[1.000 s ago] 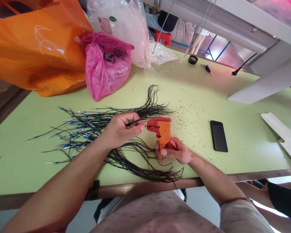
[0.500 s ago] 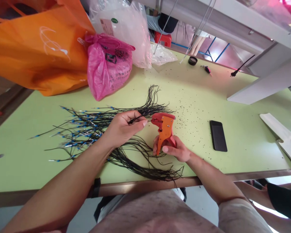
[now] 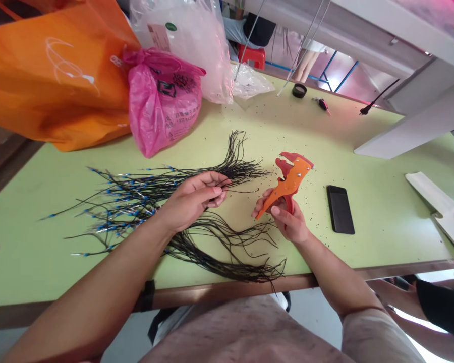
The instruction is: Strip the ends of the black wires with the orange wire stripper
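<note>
Your left hand [image 3: 196,199] pinches a black wire [image 3: 244,191] between its fingers, end free toward the right, probably for easy access. Beyond it, above the surface [image 3: 382,201], your right hand [image 3: 293,222] clasps the orange tool [image 3: 293,176] by its handles, likely for leverage.

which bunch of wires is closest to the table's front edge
The lower bunch, some of whose ends reach the edge; the upper bunch lies beyond the left hand.

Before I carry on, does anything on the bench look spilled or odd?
Yes: tiny dark bits lie scattered over the green tabletop, beyond the orange-and-red tool and between it and the black phone. They look like loose litter, possibly trimmings from the black wires. Nothing looks clearly damaged.
</note>
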The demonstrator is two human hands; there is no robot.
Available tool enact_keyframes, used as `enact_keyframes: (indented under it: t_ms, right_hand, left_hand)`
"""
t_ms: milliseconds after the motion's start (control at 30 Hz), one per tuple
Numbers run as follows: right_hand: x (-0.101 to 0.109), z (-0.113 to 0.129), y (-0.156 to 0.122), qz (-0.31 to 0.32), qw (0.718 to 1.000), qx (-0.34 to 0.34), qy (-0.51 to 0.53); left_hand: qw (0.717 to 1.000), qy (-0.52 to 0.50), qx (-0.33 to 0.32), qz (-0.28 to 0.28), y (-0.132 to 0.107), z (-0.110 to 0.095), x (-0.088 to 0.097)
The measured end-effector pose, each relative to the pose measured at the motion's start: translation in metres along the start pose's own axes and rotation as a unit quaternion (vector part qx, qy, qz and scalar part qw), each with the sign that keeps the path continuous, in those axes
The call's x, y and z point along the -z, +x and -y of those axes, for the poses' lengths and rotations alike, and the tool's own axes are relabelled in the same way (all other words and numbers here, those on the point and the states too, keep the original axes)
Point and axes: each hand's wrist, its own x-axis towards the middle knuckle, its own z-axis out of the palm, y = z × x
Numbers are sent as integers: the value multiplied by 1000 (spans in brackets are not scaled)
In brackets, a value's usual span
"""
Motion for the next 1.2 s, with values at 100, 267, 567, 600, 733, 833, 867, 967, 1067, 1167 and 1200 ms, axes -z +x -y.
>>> enact_keyframes:
  t_ms: [100,267,567,600,733,833,867,967,1067,1167,1200]
  right_hand:
    - [-2,2,-1,-8,1000,1,-23]
    - [-5,4,-3,20,999,-1,-33]
    - [-6,4,-4,2,998,5,-61]
    - [-5,4,-4,-4,998,7,-66]
    - [-1,-1,-4,-39,993,21,-106]
    - [0,-6,-3,-59,990,23,-123]
    - [-1,-8,-3,-61,990,25,-121]
    - [-2,-11,-1,-73,989,34,-123]
    - [-4,-10,1,-81,986,33,-140]
    - [-6,-6,1,-64,984,22,-167]
    - [-7,-5,0,-57,982,18,-181]
  left_hand:
    - [1000,18,10,4,0,1,0]
    - [998,50,16,16,2,9,4]
    - [998,65,22,15,4,14,1]
    - [998,65,21,10,4,13,0]
    - [998,56,16,-4,3,9,-3]
    - [998,56,17,-1,3,10,-2]
    - [998,59,18,2,3,10,-1]
    - [996,83,27,24,2,13,1]
    - [993,106,32,47,0,13,1]
    - [992,115,22,51,-1,13,0]
    - [992,117,14,49,-1,13,1]
